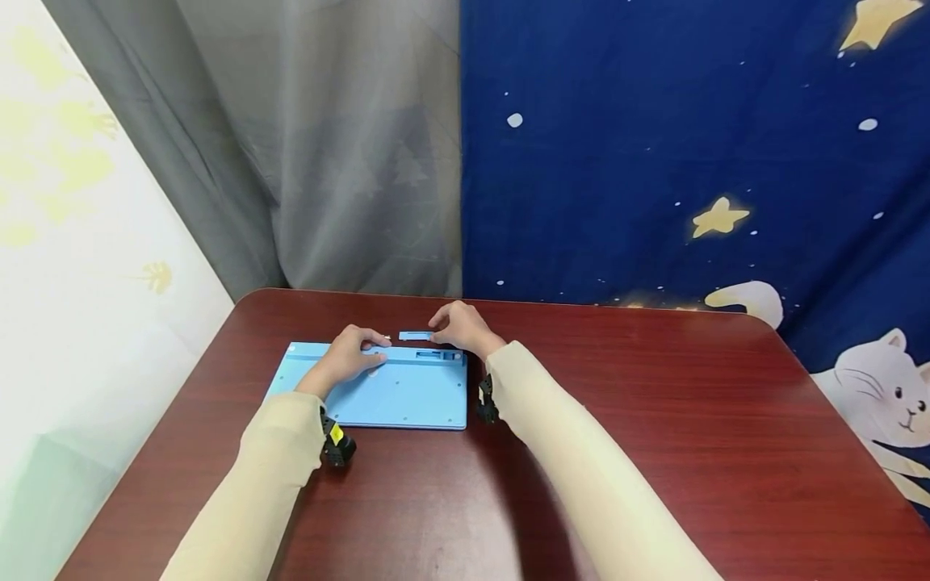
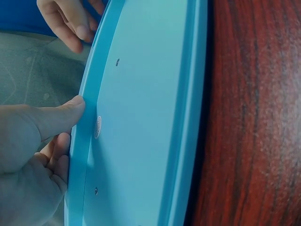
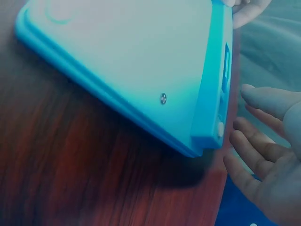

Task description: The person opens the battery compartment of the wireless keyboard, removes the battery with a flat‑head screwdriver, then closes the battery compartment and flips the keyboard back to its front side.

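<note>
A light blue keyboard (image 1: 407, 395) lies with its underside up, showing small screws and an uncovered battery compartment (image 1: 434, 355) near its far right corner. My left hand (image 1: 347, 355) grips the raised far edge; in the left wrist view the thumb (image 2: 66, 113) is on top and the other fingers curl behind. Just past that hand is a tiny pale item (image 1: 387, 337), too small to identify. My right hand (image 1: 465, 329) hovers by the far right corner, fingers spread and holding nothing in the right wrist view. Beside its thumb lies a slim blue battery cover (image 1: 415, 336).
The reddish-brown table (image 1: 654, 420) extends widely to the right and in front of the keyboard. Behind its far edge hang a grey curtain (image 1: 363, 161) and a dark blue one (image 1: 617, 161) with stars. A pale wall (image 1: 87, 282) stands at left.
</note>
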`<state>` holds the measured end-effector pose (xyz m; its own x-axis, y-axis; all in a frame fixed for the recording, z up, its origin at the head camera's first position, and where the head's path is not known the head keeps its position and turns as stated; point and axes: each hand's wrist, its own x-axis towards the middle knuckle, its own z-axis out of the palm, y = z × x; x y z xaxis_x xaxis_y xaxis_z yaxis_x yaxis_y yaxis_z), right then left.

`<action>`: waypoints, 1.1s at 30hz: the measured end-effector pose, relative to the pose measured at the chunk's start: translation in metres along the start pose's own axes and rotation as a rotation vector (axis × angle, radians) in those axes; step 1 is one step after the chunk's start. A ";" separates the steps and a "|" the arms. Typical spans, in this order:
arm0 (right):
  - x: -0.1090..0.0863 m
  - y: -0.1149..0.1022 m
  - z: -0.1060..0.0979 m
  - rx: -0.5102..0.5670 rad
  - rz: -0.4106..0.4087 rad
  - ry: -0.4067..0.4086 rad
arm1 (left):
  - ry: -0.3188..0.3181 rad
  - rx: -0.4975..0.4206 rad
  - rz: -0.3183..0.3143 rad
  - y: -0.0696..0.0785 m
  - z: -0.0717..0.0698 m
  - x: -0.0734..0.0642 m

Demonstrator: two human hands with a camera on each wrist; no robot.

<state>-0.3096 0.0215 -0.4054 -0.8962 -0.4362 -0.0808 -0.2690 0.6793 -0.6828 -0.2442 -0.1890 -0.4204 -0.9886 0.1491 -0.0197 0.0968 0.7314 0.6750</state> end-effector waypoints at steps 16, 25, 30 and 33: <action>0.017 -0.003 0.013 -0.062 0.068 -0.068 | -0.008 -0.012 -0.013 -0.003 0.001 0.001; 0.024 -0.002 0.023 -0.144 0.134 0.041 | -0.006 -0.006 -0.014 -0.001 0.001 0.003; 0.025 -0.003 0.025 -0.145 0.161 0.081 | -0.008 -0.018 -0.016 -0.001 0.001 0.002; 0.025 -0.002 0.025 -0.130 0.167 0.086 | -0.010 -0.022 -0.020 -0.001 0.001 0.002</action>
<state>-0.3226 -0.0059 -0.4238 -0.9575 -0.2628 -0.1190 -0.1522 0.8105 -0.5656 -0.2465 -0.1891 -0.4219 -0.9891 0.1417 -0.0408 0.0747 0.7198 0.6902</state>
